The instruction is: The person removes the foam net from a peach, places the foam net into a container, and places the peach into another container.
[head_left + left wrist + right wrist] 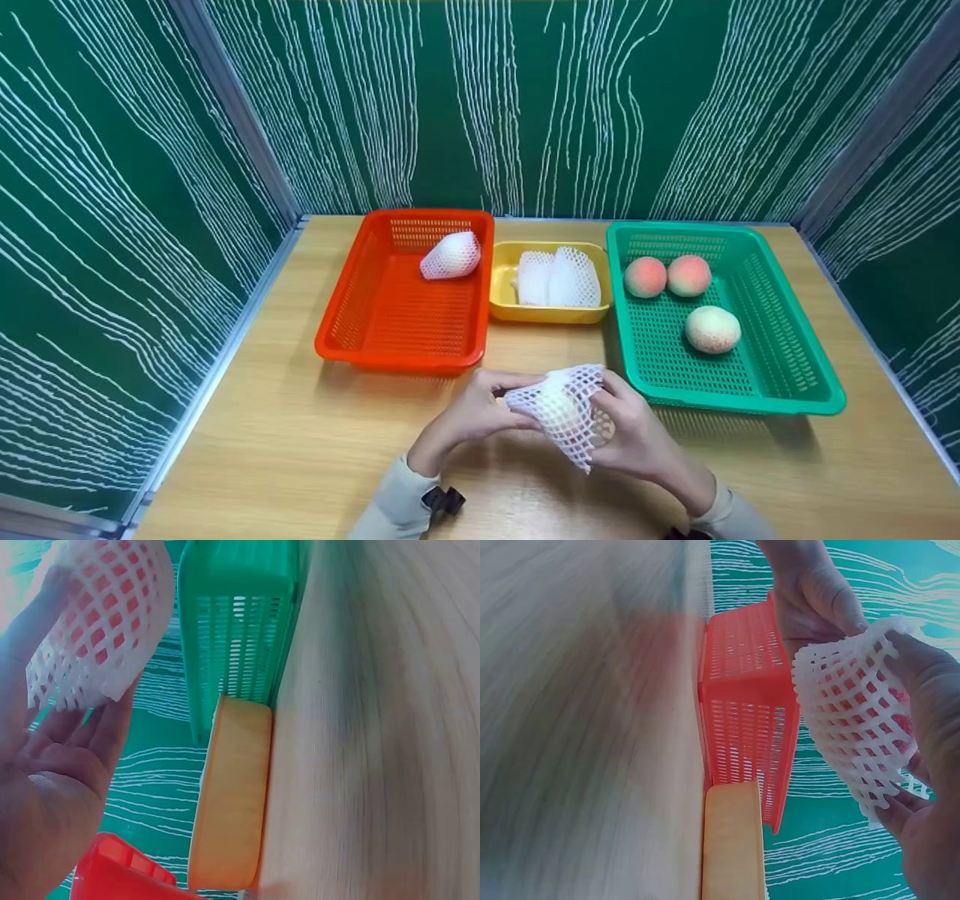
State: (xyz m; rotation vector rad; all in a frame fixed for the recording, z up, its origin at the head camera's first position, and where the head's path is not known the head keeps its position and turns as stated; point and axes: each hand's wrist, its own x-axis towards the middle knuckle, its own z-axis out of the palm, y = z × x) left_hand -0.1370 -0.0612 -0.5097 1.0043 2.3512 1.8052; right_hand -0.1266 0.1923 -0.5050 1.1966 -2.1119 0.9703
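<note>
Fingers of the left hand are bending partway, with the thumb opposite, and are gripping one end of a white foam net. The right hand is holding the net's other side, its thumb low and its fingers above, spread only as wide as the bundle. Inside the net a peach is sitting between both hands, its red skin showing through the mesh in the wrist views. Hands and bundle are hovering above the table, on the person's side of a yellow tray, where more foam nets are lying. To the left, a red basket is holding a net-wrapped fruit near its far right corner. To the right, a green basket is holding two reddish peaches side by side and a paler peach nearer the person. Light sleeves are covering the forearms, and a green wall with wavy white lines is rising behind.
</note>
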